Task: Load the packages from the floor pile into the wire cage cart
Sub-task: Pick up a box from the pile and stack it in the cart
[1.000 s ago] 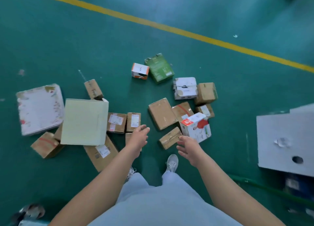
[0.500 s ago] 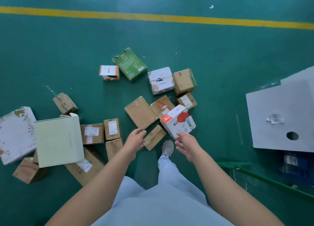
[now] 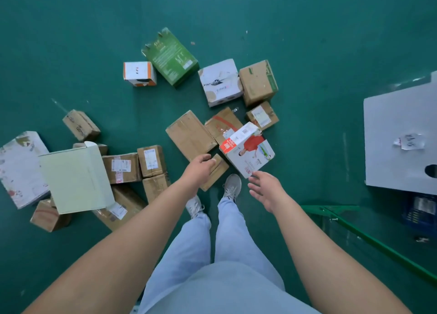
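Note:
Several packages lie scattered on the green floor ahead of my feet. My left hand [image 3: 199,168] hangs with loosely curled fingers over a small flat brown box [image 3: 216,173] and holds nothing. My right hand [image 3: 266,189] is spread, empty, just below a white carton with a red print [image 3: 247,149]. A larger brown box [image 3: 190,134] lies beyond my left hand. The cart's green frame [image 3: 369,239] shows at the lower right.
A pale green flat box [image 3: 76,176] and a flowered white box [image 3: 20,167] lie on the left over brown parcels. A green carton [image 3: 171,55] and white boxes sit farther out. A grey board [image 3: 402,139] with a hole covers the right side.
The view has swung right and tipped down, so the yellow floor line has left the frame. Both hands have reached farther out toward the small brown box and the white carton.

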Available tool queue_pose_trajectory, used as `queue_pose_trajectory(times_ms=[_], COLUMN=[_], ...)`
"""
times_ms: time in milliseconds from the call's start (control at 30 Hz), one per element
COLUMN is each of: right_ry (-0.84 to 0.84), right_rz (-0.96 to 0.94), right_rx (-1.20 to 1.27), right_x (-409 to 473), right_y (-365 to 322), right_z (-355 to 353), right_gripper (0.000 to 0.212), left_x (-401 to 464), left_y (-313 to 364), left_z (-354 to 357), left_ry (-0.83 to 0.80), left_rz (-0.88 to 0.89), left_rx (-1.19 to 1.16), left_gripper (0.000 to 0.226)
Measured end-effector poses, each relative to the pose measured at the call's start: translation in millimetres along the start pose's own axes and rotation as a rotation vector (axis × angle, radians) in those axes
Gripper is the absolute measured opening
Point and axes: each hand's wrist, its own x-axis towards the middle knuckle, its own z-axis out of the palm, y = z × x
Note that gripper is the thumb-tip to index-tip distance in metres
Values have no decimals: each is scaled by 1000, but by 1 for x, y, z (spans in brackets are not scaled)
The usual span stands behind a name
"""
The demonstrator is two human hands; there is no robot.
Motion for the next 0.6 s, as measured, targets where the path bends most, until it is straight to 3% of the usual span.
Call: queue_pose_trajectory(times_ms=[233, 467, 600], right_ry=[57, 106, 121], right_rz=[92, 200, 270], right_rx=[25, 32, 41], right_x=[99, 254, 359], right_y=[19, 72, 104], right_z=[-9, -12, -8], right_gripper=[34, 33, 29], left_x=[114, 267, 362], left_y=[-30, -82, -108], left_z=[35, 92, 137], left_ry=[-64, -121, -75], left_rz=[-44, -36, 48], left_rx=[106, 292, 426], left_gripper=[45, 45, 61])
